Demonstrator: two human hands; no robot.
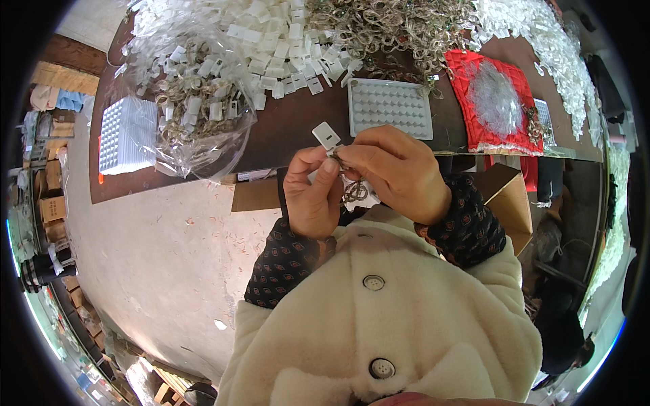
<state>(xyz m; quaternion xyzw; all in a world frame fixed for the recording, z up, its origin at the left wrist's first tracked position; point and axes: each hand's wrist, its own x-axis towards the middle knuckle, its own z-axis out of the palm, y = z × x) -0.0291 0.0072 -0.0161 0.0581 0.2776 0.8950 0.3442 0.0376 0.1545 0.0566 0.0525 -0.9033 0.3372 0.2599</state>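
Both hands meet close to my chest, just below the table edge. My left hand (313, 193) pinches a small metal ring clasp (353, 191) that hangs between the fingers. My right hand (396, 169) grips a small white plastic tag (326, 136) and presses it against the metal piece; the tag sticks up above my fingertips. Where the two parts join is hidden by my fingers.
On the brown table (284, 125) lie a heap of white tags (284, 40), a tangle of metal clasps (393, 27), a clear bag of mixed parts (196, 101), a white dimpled tray (389, 108), a stack of trays (127, 134) and a red mat (494, 101). A cardboard box (508, 196) stands below.
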